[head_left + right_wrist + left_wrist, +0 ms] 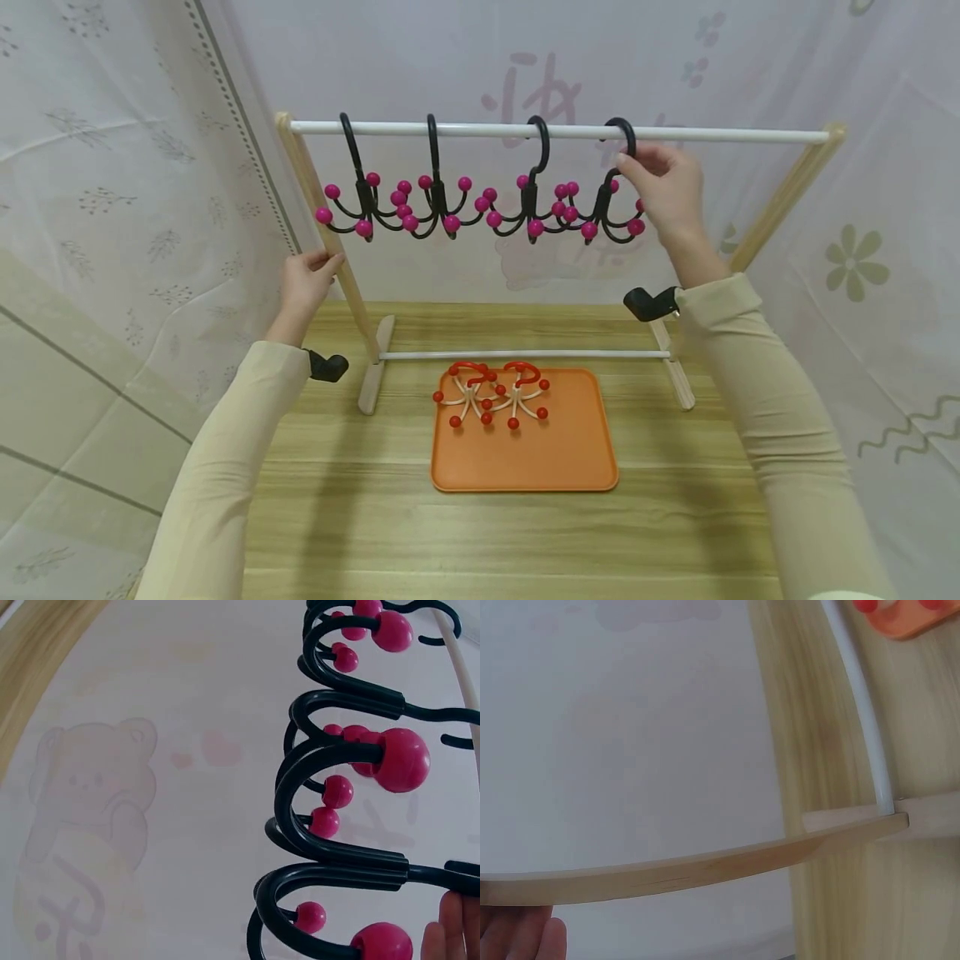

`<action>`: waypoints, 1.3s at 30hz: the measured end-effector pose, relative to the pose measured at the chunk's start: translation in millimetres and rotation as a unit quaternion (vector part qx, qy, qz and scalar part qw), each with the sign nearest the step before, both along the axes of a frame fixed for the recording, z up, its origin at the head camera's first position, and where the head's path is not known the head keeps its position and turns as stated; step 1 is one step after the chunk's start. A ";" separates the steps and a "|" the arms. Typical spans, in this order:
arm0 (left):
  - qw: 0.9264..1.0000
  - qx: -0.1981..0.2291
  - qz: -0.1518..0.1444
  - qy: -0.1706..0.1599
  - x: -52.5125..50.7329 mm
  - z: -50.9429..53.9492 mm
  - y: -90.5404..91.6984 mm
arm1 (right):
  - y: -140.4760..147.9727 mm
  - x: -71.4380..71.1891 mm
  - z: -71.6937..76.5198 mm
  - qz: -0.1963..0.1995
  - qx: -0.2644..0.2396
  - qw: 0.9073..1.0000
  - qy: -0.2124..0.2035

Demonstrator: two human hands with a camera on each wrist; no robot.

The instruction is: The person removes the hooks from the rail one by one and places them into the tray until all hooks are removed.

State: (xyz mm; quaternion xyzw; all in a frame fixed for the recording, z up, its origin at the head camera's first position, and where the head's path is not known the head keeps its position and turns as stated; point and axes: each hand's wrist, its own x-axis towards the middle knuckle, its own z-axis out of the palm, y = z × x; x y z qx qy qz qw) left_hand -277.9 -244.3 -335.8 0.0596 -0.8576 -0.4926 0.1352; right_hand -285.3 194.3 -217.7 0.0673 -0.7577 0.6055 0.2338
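Observation:
My right hand (670, 187) pinches the black hook of the rightmost multi-arm hanger (602, 204), whose hook is over the white top rail (465, 130). Fingertips of that hand (454, 930) show at the lower right in the right wrist view. More black hangers with pink ball tips, such as this hanger (437, 200), hang along the rail to the left. On the other side, my left hand (303, 287) grips the wooden left post (352, 296) of the rack partway up. In the left wrist view, its fingers (525, 934) lie against the post's edge.
An orange tray (525, 467) lies on the wooden table (517, 542) in front of the rack's lower white bar (525, 355). Two hangers with red hooks and red balls, the left hanger (469, 396) and right hanger (517, 396), rest in it. Patterned curtains (847, 358) surround the table.

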 end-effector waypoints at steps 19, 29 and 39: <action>1.000 -0.008 0.000 -0.006 0.7 -0.5 -0.4 | 6.1 2.8 12.7 -0.022 -0.019 0.998 -0.047; 1.000 -0.001 -0.004 -0.003 -1.9 -0.9 0.0 | 18.9 10.5 22.4 -0.019 -0.060 0.998 -0.013; 1.000 0.004 -0.002 0.000 -2.8 -1.6 -0.8 | 30.4 22.6 24.9 0.016 -0.107 0.994 0.016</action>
